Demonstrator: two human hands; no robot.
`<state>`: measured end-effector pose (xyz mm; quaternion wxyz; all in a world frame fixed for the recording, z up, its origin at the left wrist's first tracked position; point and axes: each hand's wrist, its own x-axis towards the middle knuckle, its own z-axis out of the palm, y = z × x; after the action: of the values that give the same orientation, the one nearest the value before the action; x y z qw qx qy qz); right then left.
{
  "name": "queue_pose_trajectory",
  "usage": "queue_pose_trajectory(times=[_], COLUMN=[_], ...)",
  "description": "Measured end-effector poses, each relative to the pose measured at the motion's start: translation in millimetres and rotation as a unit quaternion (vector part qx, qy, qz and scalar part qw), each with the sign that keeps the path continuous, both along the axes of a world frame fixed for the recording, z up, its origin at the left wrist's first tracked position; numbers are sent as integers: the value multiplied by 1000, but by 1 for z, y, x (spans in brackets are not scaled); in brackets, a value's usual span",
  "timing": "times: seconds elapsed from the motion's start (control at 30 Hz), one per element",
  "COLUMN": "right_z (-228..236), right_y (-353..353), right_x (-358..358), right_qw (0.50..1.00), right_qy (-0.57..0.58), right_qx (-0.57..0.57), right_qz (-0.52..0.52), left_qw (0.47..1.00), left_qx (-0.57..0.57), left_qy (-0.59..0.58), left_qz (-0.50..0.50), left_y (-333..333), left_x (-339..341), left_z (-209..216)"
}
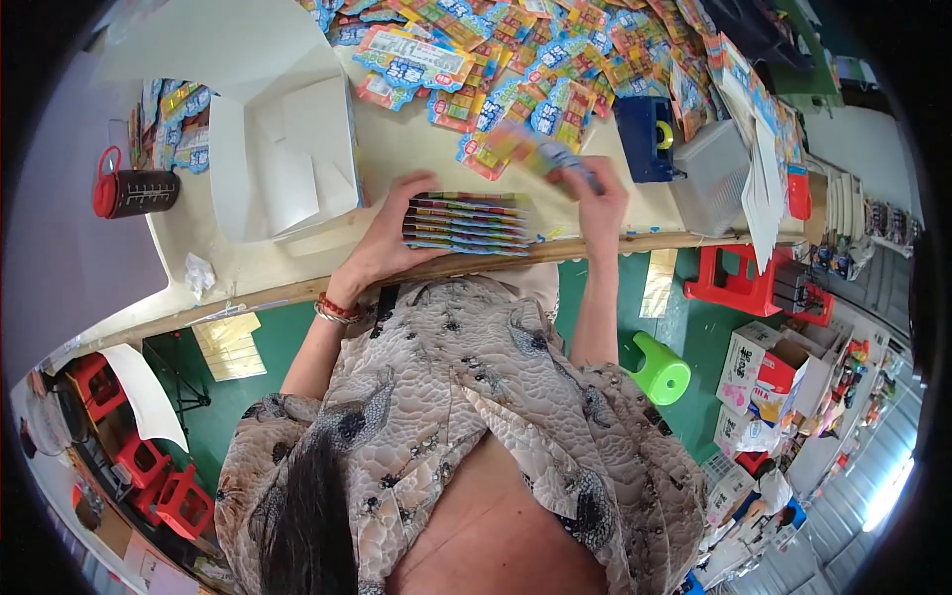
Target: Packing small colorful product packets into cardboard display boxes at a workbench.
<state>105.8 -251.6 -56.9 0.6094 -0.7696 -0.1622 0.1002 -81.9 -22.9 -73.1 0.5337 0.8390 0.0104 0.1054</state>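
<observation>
My left hand is wrapped round the left end of a neat stack of colourful flat packets at the table's front edge. The packets lie layered, their edges toward me. Up and to the right, my right hand grips one more packet, smeared by motion, above the table. Beyond it spreads a big loose pile of the same blue, yellow and red packets. To the left of the pile stands an open white box with its lid flap raised; its visible inside is bare white card.
At the right are a dark blue tape dispenser and a clear plastic bin. A dark bottle with a red lid and a crumpled tissue lie at the left. Below the table edge stand a red stool and a green stool.
</observation>
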Motion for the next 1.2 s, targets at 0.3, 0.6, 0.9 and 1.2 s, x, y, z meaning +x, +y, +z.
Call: queue_pose_trajectory(times=[0.3, 0.6, 0.9, 1.2], right_z=[23, 42, 55, 35], right_y=[29, 35, 11, 67], right_x=[60, 110, 81, 64], right_qw=[879, 608, 910, 861], right_qy=[-313, -483, -161, -119], right_qx=[-232, -520, -192, -213], right_qz=[276, 356, 331, 447], left_qw=[992, 990, 998, 994], left_qx=[-97, -106, -31, -70], left_qy=[78, 88, 16, 78], left_qz=[-7, -35, -46, -9], left_y=[1, 7, 6, 2], left_x=[4, 4, 3, 1], left_z=[3, 3, 5, 9])
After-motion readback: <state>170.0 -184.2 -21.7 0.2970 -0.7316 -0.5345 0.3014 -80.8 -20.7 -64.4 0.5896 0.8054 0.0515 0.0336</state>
